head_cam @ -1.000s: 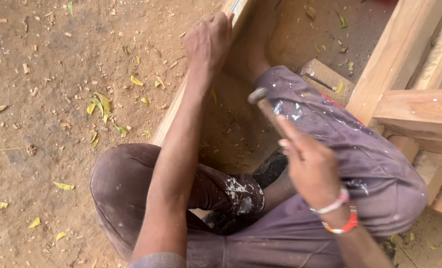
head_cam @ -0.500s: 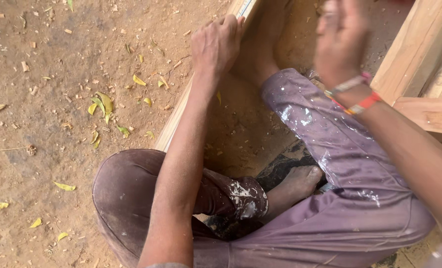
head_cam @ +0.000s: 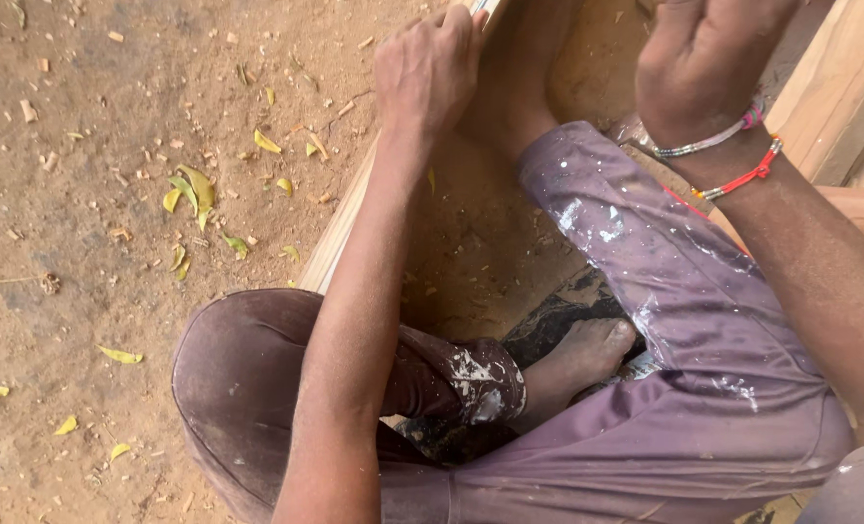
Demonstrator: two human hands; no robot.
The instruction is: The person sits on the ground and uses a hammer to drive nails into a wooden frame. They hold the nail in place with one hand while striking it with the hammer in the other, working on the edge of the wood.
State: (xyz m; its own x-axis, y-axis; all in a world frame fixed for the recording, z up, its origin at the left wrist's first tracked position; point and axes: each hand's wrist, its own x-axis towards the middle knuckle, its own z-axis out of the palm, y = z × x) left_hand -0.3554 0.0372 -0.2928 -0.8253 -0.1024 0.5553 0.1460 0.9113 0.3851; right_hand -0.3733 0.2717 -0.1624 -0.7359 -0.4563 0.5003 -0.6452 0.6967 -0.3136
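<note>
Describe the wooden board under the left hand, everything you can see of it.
The wooden board is a long, pale, bare-wood plank standing on its narrow edge on the sandy ground, running diagonally from the bent knee up toward the top of the view. Only its thin top edge and a strip of its side show. The left hand grips its upper end, fingers curled over the edge, and the forearm hides part of it. Its lower end disappears behind the trouser leg.

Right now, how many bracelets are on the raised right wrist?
2. A pale beaded bracelet sits nearer the right hand; a red bracelet lies just below it toward the forearm. The wrist's far side is hidden, so more could be there.
</note>
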